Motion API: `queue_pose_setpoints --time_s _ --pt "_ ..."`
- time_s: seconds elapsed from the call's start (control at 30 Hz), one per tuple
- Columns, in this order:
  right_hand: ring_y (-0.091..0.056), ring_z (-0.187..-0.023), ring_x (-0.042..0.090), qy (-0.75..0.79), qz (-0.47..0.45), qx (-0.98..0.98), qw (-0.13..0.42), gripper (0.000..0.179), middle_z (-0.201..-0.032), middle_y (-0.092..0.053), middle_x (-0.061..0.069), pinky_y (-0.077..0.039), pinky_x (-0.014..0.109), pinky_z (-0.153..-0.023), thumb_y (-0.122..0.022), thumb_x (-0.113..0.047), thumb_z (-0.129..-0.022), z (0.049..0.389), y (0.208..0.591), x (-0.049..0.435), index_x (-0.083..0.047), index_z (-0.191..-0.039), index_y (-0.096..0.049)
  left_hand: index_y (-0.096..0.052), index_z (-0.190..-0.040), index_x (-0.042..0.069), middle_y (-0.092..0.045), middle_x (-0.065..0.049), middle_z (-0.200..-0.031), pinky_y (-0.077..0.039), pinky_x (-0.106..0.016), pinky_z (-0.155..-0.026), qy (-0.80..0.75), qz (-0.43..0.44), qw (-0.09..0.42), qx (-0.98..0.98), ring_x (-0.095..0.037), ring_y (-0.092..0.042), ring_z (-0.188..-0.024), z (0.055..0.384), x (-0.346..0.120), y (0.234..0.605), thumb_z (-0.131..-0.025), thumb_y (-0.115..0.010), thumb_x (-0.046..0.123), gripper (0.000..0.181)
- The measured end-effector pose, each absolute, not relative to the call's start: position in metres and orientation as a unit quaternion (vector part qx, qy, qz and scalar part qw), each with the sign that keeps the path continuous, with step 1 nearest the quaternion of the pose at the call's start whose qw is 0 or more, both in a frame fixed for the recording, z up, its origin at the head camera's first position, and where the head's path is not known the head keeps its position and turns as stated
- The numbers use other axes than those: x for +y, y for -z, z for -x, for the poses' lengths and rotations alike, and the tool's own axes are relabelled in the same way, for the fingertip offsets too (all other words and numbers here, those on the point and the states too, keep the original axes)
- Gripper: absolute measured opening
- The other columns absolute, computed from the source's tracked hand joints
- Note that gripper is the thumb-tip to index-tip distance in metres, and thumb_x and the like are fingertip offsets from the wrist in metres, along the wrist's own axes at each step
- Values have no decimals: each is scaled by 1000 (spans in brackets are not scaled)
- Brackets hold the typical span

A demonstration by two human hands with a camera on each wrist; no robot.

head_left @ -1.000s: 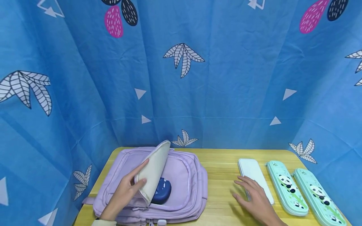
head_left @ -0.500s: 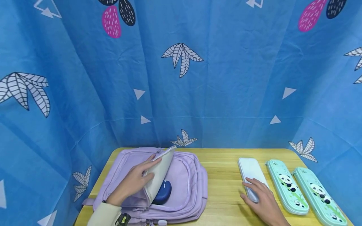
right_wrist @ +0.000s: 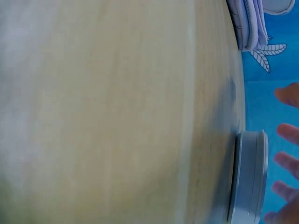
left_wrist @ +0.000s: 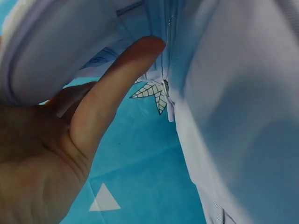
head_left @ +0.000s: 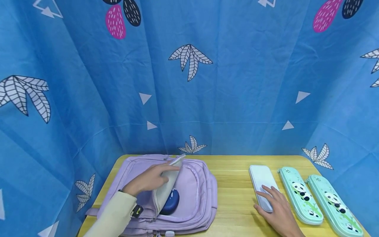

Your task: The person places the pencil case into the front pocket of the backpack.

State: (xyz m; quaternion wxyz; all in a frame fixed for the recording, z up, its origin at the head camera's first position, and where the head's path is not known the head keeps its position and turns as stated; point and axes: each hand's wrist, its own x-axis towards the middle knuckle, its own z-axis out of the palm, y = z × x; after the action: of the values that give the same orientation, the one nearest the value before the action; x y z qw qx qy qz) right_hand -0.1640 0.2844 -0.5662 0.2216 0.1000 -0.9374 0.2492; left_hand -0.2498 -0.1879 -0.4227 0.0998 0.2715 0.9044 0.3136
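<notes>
A lilac backpack (head_left: 204,194) lies on the wooden table with its front pocket unzipped. My left hand (head_left: 149,179) holds the pocket's lifted flap (head_left: 164,194), with index finger and thumb over its cream inner side. In the left wrist view the thumb (left_wrist: 110,93) stretches out beside the lilac cloth and a zip (left_wrist: 166,86). A rounded dark blue object (head_left: 171,202) sits in the pocket, partly hidden by the flap. My right hand (head_left: 276,209) hovers with spread fingers over a flat white rectangular case (head_left: 263,179). A gap shows between its fingertips and the case (right_wrist: 250,175) in the right wrist view.
Two mint-green panda pencil cases (head_left: 302,197) (head_left: 334,205) lie side by side to the right of the white case, along the table's right edge. A blue patterned curtain (head_left: 189,108) hangs behind and around the table (head_left: 234,194).
My left hand has moved right and farther over the flap, which tilts more to the right. My right hand has shifted slightly right over the white case, fingers spread.
</notes>
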Motion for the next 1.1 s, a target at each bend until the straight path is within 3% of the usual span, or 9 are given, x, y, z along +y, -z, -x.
queue_pose_setpoints --time_s 0.13,0.2,0.47,0.7,0.87,1.1 --pt "-49 -136 60 -231 -75 -950 195 53 -148 -61 27 -40 75 -104 -94 -29 -82 163 568 288 -11 -128 -77 -67 -152 16 -52 -17 -166 -47 -56 -115 -295 -272 125 907 -36 -55 -144 259 -178 419 -101 -56 2 54" --pt "-48 -136 60 -227 -62 -956 173 60 -152 -55 30 -41 77 -103 -94 -34 -83 162 569 289 -9 -134 -74 -66 -153 15 -51 -18 -167 -46 -54 -110 -292 -279 135 905 -37 -54 -144 264 -174 417 -103 -55 4 51" --pt "-33 -143 68 -258 -9 -962 85 86 -166 -27 42 -34 85 -107 -89 -49 -88 159 572 294 -4 -153 -56 -67 -152 18 -51 -16 -167 -42 -56 -121 -303 -250 168 904 -35 -49 -152 270 -175 412 -103 -50 3 54" --pt "-18 -148 75 -253 53 -965 -34 107 -167 -6 49 -25 86 -117 -81 -60 -92 168 565 304 3 -164 -35 -62 -156 13 -50 -19 -168 -35 -63 -128 -330 -234 155 901 -44 -40 -159 271 -184 418 -106 -56 11 50" --pt "-20 -146 76 -252 54 -965 -50 106 -165 -6 52 -30 85 -116 -82 -58 -93 171 563 306 5 -164 -34 -59 -159 13 -48 -18 -169 -28 -64 -131 -366 -224 138 893 -44 -35 -161 267 -197 423 -108 -61 12 51" --pt "-23 -150 71 -241 18 -970 -26 100 -167 -14 49 -32 83 -116 -86 -53 -91 171 563 306 3 -162 -43 -58 -159 13 -46 -19 -170 -27 -66 -131 -403 -189 109 889 -45 -34 -162 258 -211 427 -108 -61 9 51"
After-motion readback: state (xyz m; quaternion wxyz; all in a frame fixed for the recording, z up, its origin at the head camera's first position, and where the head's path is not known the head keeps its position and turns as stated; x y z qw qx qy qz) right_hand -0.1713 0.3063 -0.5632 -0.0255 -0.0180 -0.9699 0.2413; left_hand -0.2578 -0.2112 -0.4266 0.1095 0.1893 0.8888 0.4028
